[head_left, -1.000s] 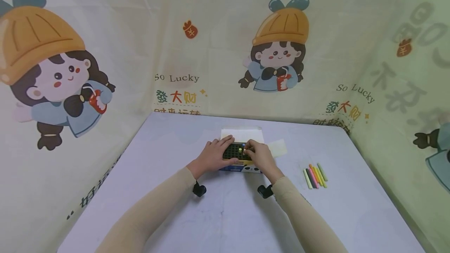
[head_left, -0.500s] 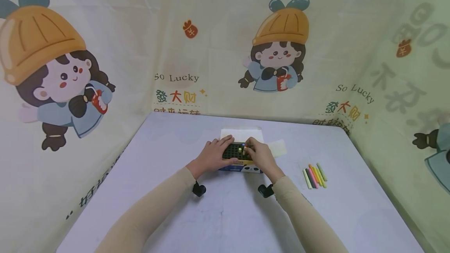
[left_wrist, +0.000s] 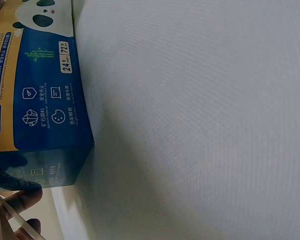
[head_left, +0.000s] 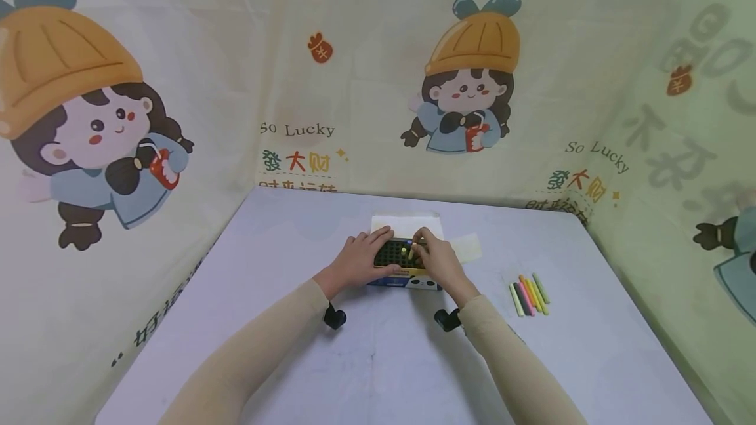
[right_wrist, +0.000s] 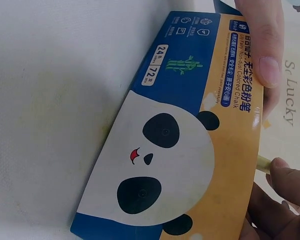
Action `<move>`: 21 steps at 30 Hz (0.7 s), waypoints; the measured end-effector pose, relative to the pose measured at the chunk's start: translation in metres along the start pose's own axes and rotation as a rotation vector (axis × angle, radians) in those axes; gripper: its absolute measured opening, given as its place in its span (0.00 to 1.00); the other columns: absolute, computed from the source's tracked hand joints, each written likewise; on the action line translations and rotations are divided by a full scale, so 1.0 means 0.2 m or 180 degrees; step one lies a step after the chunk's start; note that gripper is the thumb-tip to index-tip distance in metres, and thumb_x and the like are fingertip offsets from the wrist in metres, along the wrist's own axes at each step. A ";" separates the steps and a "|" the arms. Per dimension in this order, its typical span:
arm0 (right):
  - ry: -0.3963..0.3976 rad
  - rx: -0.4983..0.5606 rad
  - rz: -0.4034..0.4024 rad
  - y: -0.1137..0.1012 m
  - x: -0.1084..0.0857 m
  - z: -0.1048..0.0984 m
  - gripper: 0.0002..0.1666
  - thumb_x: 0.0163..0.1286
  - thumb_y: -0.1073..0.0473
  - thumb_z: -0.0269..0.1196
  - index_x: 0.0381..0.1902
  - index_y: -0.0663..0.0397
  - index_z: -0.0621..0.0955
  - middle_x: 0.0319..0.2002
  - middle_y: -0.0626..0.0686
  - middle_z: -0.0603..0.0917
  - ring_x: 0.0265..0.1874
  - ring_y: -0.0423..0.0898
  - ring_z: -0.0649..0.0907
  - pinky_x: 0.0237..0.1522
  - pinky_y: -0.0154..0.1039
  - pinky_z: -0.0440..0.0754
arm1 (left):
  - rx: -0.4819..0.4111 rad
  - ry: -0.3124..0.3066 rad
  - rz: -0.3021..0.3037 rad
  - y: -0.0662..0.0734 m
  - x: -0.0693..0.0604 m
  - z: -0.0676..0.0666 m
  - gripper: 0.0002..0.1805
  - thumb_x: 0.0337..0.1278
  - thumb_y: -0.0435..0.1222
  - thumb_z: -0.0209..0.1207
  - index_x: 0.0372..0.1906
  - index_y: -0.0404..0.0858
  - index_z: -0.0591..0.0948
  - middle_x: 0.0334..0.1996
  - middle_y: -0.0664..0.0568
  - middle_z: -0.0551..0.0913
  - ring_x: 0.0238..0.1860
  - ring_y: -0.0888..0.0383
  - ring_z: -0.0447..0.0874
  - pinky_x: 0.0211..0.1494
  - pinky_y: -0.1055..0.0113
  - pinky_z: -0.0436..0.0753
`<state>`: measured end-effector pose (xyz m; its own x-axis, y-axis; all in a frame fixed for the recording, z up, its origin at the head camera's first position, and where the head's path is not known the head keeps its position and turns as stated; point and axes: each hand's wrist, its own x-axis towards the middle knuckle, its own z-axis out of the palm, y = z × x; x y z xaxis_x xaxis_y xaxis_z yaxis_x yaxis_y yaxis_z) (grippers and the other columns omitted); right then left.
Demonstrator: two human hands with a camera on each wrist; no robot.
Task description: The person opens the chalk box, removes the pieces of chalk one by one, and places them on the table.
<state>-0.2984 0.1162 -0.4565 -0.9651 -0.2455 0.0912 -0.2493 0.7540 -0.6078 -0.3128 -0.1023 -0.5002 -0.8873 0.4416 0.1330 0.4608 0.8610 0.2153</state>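
A chalk box [right_wrist: 190, 125] with a panda face printed on its blue and yellow front stands on the table in the middle of the head view. My left hand [head_left: 357, 261] holds its left end, thumb along the front edge and fingers over the far side. Inside is a black grid of holes [head_left: 388, 254]. Thumb and fingers of my right hand [head_left: 438, 260] pinch a yellow-green chalk stick [right_wrist: 263, 164] over the grid's right part; its lower end is hidden in the right wrist view. Another yellowish chalk [head_left: 404, 251] stands upright in the grid.
Several loose chalk sticks [head_left: 534, 295], in pale green, black, pink, orange and yellow, lie on the table to the right. Behind the box stretches its white lid flap [head_left: 407, 225], with a pale flap [head_left: 468, 249] at the right side. Printed cloth walls surround the table.
My right fingers have shifted very slightly up and right, and more of the yellow-green chalk shows below them. The left hand and the box have stayed in place.
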 end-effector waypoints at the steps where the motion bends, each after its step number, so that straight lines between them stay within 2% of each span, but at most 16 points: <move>1: -0.0006 0.0005 0.0013 0.00 0.00 0.00 0.06 0.83 0.57 0.56 0.52 0.50 0.76 0.35 0.57 0.88 0.33 0.47 0.89 0.32 0.42 0.84 | -0.0001 0.0002 -0.0004 0.00 0.00 0.00 0.52 0.64 0.75 0.47 0.84 0.51 0.56 0.83 0.58 0.55 0.69 0.44 0.72 0.64 0.43 0.72; 6: -0.0020 0.0074 0.0055 0.00 0.00 0.01 0.06 0.85 0.55 0.52 0.53 0.48 0.74 0.38 0.58 0.88 0.33 0.47 0.89 0.34 0.43 0.85 | 0.0018 0.0008 -0.0014 -0.01 0.00 0.01 0.52 0.64 0.75 0.46 0.84 0.52 0.55 0.83 0.58 0.55 0.69 0.44 0.72 0.64 0.43 0.72; 14: 0.0050 0.0289 0.0049 0.01 0.00 0.01 0.08 0.86 0.57 0.48 0.54 0.53 0.70 0.42 0.63 0.89 0.35 0.50 0.91 0.38 0.46 0.88 | -0.0032 0.0017 0.0000 0.00 0.00 0.01 0.52 0.64 0.74 0.48 0.84 0.50 0.56 0.83 0.57 0.55 0.69 0.43 0.72 0.64 0.43 0.72; 21: 0.0101 0.0373 0.0125 0.00 0.01 0.00 0.08 0.87 0.57 0.46 0.55 0.53 0.68 0.36 0.60 0.88 0.29 0.47 0.89 0.33 0.44 0.87 | -0.0027 -0.0053 -0.0024 0.01 0.00 -0.01 0.52 0.64 0.74 0.48 0.84 0.50 0.55 0.84 0.57 0.54 0.70 0.43 0.71 0.65 0.42 0.72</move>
<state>-0.3012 0.1163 -0.4568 -0.9764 -0.1964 0.0894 -0.2020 0.6858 -0.6992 -0.3117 -0.1009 -0.4974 -0.8910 0.4392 0.1151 0.4541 0.8622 0.2245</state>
